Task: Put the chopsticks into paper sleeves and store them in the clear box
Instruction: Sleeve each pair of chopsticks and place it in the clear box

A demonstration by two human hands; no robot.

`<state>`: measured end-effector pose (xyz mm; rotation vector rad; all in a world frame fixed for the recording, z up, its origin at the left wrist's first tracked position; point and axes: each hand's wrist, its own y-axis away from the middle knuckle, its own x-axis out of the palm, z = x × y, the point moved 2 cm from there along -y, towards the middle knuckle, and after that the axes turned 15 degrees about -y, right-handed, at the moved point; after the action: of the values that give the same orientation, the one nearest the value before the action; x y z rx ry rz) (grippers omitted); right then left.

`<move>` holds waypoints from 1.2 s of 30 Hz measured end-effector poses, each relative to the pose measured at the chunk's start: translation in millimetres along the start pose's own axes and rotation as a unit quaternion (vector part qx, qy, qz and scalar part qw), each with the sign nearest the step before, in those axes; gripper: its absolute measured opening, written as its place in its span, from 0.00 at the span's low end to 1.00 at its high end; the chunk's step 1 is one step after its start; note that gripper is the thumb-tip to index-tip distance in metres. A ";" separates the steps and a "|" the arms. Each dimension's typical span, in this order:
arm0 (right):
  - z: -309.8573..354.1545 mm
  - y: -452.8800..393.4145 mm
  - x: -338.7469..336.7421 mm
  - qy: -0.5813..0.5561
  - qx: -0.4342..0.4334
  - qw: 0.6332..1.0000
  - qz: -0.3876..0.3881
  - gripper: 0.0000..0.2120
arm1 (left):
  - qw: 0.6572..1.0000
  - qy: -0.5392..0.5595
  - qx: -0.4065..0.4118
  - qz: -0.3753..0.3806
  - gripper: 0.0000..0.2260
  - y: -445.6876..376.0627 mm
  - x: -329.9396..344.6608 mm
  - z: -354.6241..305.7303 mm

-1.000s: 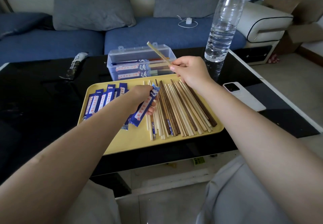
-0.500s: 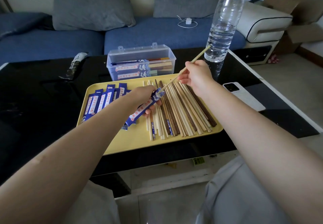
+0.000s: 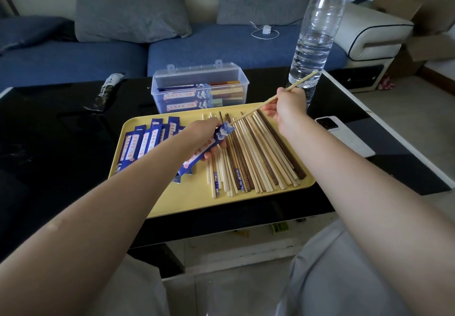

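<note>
Pale chopstick (image 3: pixel 275 97) slanted, long axis from lower left to upper right: thick end up near the water bottle (image 3: pixel 314 35), thin tip down at the mouth of the paper sleeve (image 3: pixel 209 143), touching it or just inside, not possible to tell which. Pinched near its middle by the right hand (image 3: pixel 286 107), fingers (image 3: pixel 268 112) curled and pressed together around the stick, thumb side hidden. Sleeve tilted the same way, open end up and to the right, closed end down and to the left, gripped by the left hand (image 3: pixel 203 134) with fingers wrapped under it and fingertips (image 3: pixel 209 154) showing below its edge. Below and right of both hands, loose chopsticks (image 3: pixel 258 153), pale and dark brown, in a rough row on the yellow tray (image 3: pixel 187 197), long axes mostly away from the body. Left of the left fingers, a fan of empty sleeves (image 3: pixel 145 140) on the same tray. Beyond the fingers, just behind the tray, the clear box (image 3: pixel 199 86), lid open, several filled sleeves lying crosswise inside. Right of the right hand, a white phone (image 3: pixel 342 136) on the black table (image 3: pixel 61 131).
</note>
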<state>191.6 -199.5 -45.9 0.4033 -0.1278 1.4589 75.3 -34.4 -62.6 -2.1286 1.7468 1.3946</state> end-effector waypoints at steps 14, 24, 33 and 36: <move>-29.1 36.1 18.1 0.086 0.206 0.951 0.214 0.14 | 0.990 0.023 0.139 0.024 0.09 5.0 9.2 -15.2; -25.1 24.1 13.7 0.082 0.135 0.977 0.146 0.10 | 0.990 0.040 0.121 0.056 0.10 6.8 6.3 -9.9; -11.9 15.9 4.8 0.275 0.087 0.939 0.189 0.10 | 0.992 0.002 0.127 -0.003 0.09 9.8 5.2 -12.8; -7.6 12.6 0.3 0.533 -0.026 0.825 0.187 0.10 | 0.996 0.009 0.093 -0.014 0.09 9.2 5.8 -10.0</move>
<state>178.1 -195.9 -50.5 -0.5569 0.6919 1.8706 73.5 -47.6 -56.2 -2.0644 1.7696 1.1593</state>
